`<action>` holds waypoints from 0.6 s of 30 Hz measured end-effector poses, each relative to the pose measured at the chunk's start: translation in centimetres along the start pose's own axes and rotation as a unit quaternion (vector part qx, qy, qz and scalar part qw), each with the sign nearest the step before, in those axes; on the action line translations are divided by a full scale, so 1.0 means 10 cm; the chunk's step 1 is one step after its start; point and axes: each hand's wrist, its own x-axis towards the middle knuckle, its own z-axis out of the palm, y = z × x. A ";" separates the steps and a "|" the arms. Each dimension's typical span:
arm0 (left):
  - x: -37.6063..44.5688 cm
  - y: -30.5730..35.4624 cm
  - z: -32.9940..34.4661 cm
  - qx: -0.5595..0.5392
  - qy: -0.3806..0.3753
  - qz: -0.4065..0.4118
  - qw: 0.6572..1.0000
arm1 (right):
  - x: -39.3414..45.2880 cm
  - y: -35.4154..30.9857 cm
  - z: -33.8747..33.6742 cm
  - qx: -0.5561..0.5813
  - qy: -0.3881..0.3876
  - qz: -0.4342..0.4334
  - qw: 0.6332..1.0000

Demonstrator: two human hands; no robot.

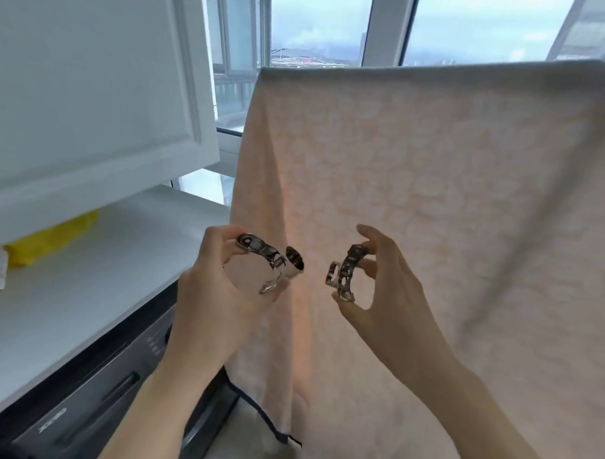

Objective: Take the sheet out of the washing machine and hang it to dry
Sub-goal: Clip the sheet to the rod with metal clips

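Left hand point(220, 281) and right hand point(385, 283) each pinch (apparently metal) clips before hung sheet point(432, 199).

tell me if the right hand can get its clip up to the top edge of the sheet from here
Probably yes. The right hand holds a metal clip in front of the hanging sheet, and nothing lies between it and the sheet's top edge. That edge is well above the hand, so the arm must rise.

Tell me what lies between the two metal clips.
Nothing lies between the left clip and right clip; the head view shows only the hanging sheet behind that gap.
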 end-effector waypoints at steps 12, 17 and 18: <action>0.80 0.95 0.25 -0.034 0.003 0.186 0.982 | 0.71 -0.08 -1.31 -0.244 0.080 -0.144 0.956; 1.16 1.28 0.18 -0.061 0.008 0.229 0.972 | 1.04 -0.18 -1.57 -0.355 0.053 -0.135 0.923; 1.23 1.32 0.16 -0.065 0.008 0.235 0.970 | 1.08 -0.19 -1.59 -0.364 0.045 -0.122 0.922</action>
